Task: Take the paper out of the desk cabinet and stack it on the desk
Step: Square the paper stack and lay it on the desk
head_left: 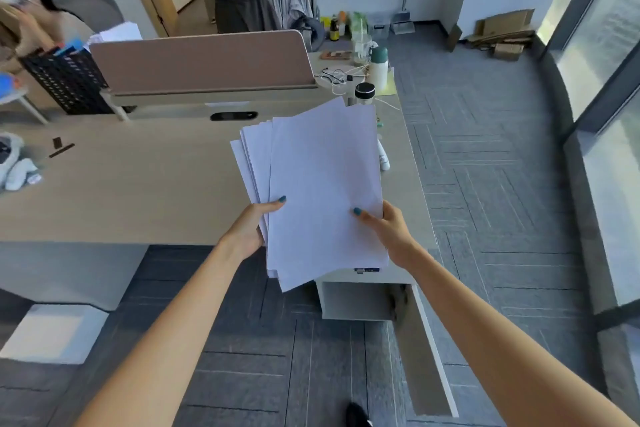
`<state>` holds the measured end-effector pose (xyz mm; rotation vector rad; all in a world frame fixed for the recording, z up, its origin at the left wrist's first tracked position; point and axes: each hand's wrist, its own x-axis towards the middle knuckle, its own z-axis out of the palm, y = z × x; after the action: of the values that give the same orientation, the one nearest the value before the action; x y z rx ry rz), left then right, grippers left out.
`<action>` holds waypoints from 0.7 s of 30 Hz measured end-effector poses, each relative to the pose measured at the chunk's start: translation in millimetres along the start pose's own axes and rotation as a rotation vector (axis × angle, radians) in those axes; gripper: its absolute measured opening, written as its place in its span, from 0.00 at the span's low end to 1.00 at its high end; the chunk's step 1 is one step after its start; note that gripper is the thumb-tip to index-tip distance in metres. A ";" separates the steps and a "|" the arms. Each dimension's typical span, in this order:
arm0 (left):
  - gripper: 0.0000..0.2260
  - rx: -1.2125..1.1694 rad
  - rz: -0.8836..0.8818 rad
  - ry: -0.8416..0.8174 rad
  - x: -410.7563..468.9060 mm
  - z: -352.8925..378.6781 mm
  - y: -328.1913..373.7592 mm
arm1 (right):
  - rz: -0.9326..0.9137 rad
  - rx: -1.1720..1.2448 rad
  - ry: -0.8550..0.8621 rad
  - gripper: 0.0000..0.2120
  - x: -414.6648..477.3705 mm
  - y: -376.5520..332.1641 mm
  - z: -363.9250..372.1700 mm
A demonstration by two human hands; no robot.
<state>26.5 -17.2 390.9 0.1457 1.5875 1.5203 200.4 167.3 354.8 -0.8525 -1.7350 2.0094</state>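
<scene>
Both hands' fingers (277,202) clamp the paper (322,191), long axis pointing away over the desk (138,191).

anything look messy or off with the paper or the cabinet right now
The paper stack, held in the left hand and right hand, is not squared: lower sheets fan out past the top sheet's left edge. Below it, the cabinet door hangs open. Nothing looks spilled or damaged.

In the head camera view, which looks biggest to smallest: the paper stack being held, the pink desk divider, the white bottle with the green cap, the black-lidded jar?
1. Pink desk divider
2. Paper stack, though it is nearer the camera
3. White bottle with green cap
4. Black-lidded jar
</scene>
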 end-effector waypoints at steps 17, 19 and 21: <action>0.12 0.028 0.220 0.215 132.5 0.9 47.6 | 0.190 -0.078 -0.217 0.06 174.7 -22.2 -2.0; 0.12 0.036 0.238 0.241 142.5 -6.3 51.8 | 0.177 -0.077 -0.201 0.08 190.7 -20.8 9.4; 0.13 0.033 0.249 0.273 151.0 -15.5 54.0 | 0.159 -0.094 -0.181 0.10 203.9 -15.9 20.1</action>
<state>-97.7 79.6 357.1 0.1643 1.8660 1.7650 31.2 280.9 328.5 -0.8871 -1.9285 2.1824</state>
